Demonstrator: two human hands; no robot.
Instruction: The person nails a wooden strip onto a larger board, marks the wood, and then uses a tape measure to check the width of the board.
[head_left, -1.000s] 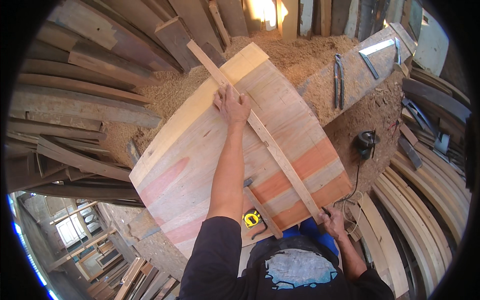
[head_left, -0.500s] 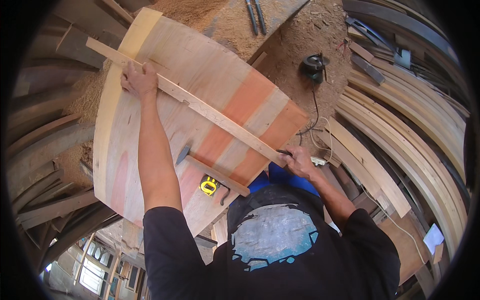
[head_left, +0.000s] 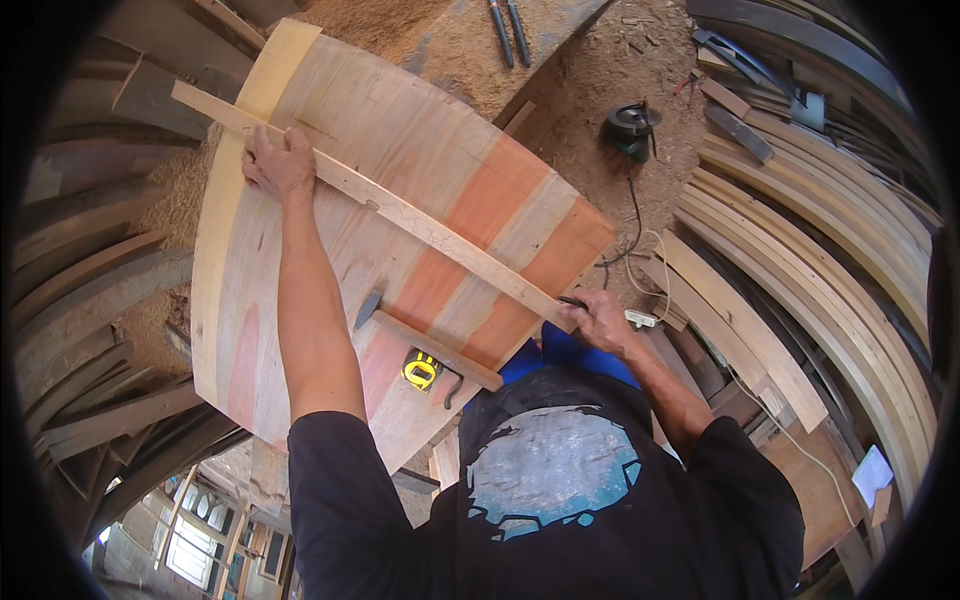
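A long, narrow wooden strip lies slantwise across a wide panel of pale and reddish boards. Near the strip's far left end, my left hand grips it and holds it against the panel. My right hand is closed at the strip's near right end, around a slim dark pencil or pen whose tip points left over the strip. Below the strip rest a hammer with a wooden handle and a yellow-and-black tape measure, both apart from my hands.
Curved planks are stacked along the right, and more timber crowds the left. A corded power tool sits on the sawdust-covered ground beyond the panel. Two dark-handled tools lie at the top. A pale cable runs at right.
The view has shifted very slightly. Both hands, the strip and the pencil or pen keep practically the same places on the panel.
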